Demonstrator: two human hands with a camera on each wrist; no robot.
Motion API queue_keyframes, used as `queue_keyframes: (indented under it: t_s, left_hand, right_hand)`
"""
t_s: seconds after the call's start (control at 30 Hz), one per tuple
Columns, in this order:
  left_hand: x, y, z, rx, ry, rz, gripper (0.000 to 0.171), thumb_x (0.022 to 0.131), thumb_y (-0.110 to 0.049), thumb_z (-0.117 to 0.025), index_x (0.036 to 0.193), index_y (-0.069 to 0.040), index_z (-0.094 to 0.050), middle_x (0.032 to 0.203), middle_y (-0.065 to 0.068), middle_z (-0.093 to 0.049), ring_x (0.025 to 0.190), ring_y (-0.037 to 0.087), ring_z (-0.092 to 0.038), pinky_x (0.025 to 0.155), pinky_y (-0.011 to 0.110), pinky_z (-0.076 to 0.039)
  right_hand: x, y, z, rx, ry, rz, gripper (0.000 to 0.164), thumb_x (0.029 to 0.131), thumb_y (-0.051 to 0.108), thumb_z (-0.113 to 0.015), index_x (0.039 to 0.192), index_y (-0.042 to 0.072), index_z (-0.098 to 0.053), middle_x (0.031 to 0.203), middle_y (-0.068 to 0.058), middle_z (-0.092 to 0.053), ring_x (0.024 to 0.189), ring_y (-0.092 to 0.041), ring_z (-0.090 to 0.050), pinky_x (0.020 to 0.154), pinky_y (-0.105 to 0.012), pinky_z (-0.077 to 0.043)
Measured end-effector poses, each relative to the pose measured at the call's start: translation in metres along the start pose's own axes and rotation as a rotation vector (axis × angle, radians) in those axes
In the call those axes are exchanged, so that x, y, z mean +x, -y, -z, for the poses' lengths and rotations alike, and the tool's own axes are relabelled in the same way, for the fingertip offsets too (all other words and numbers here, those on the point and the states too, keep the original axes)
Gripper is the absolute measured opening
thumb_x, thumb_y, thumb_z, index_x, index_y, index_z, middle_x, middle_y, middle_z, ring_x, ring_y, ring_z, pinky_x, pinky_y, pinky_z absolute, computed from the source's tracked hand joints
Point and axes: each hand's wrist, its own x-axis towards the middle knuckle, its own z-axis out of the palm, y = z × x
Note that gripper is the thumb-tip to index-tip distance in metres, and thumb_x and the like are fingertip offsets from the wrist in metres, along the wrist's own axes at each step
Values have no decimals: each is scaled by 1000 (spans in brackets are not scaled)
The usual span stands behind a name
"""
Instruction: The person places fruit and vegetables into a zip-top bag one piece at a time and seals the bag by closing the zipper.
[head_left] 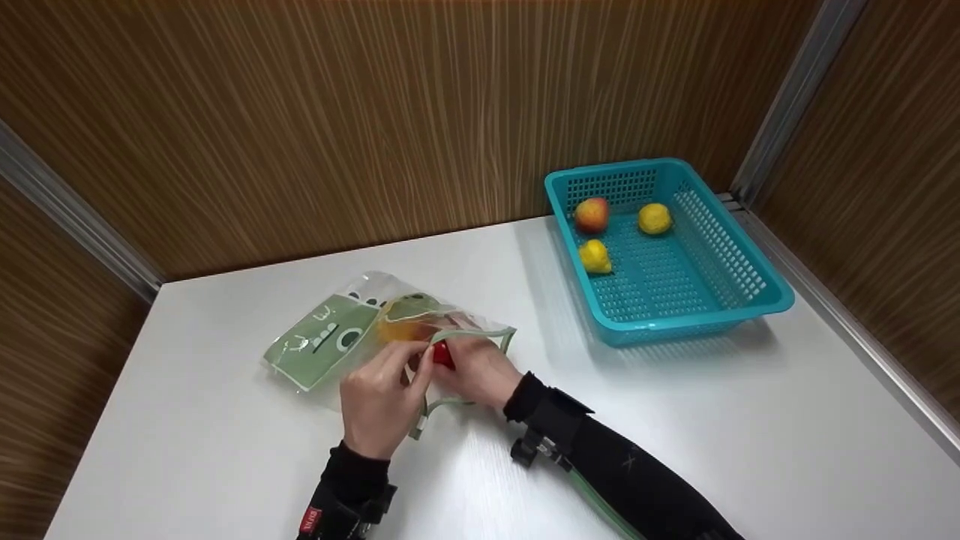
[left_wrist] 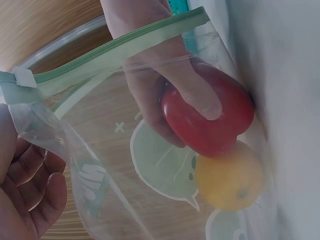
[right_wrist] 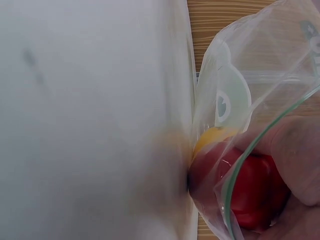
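A clear zip bag (head_left: 319, 352) with a green cartoon print lies on the white table, its green-edged mouth facing right. My left hand (head_left: 382, 401) pinches the bag's edge at the mouth; in the left wrist view its fingers (left_wrist: 37, 187) are curled beside the white zip slider (left_wrist: 25, 77). Through the mouth reaches my right hand (head_left: 480, 371), gripping a red bell pepper (left_wrist: 230, 107) inside the bag, with the thumb along its side. Against the pepper, deeper in, sits an orange-yellow round fruit (left_wrist: 232, 180), seen through the plastic.
A teal plastic basket (head_left: 697, 325) stands at the back right of the table (head_left: 225, 450). In it lie a red-yellow peach-like fruit (head_left: 592, 215), a lemon (head_left: 655, 218) and another yellow fruit (head_left: 595, 256) with a pointed end. Wood-grain panels (head_left: 375, 127) enclose the table behind and at the sides.
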Motion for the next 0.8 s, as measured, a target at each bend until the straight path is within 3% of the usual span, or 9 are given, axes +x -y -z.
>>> queue_keyframes:
  t_s: [0.1, 0.3, 0.5, 0.8]
  left_hand:
    - [0, 0, 0, -7, -4, 4, 5, 78, -10, -73, 82, -12, -70, 68, -3, -66, 52, 7, -55, 46, 18, -40]
    - [1, 1, 1, -7, -5, 17, 6, 77, -11, -73, 82, -13, -70, 69, -3, -67, 54, 7, -56, 47, 19, -40]
    - [2, 2, 1, -8, -1, 27, 6, 78, -12, -73, 83, -13, -71, 69, -3, -67, 54, 8, -56, 47, 19, -40]
    - [4, 3, 4, 20, 2, 23, 4, 80, -14, -72, 83, -12, -70, 68, -3, -67, 53, 8, -56, 47, 18, -40]
  right_hand:
    - [1, 0, 0, -3, 1, 9, 29, 89, 28, -61, 114, 13, -59, 118, -3, -66, 103, -15, -63, 95, -28, -49]
    - [-1, 2, 3, -8, 41, 1, 21, 89, 26, -60, 105, 11, -62, 95, -1, -69, 83, -14, -64, 78, -26, -53]
    - [-2, 6, 11, 1, 73, -41, 36, 90, 32, -57, 122, 14, -55, 108, -1, -67, 87, -12, -63, 84, -27, -52]
    - [-8, 10, 22, -4, 81, -22, 38, 88, 35, -62, 119, 13, -58, 103, -1, -70, 87, -13, -66, 82, -29, -53]
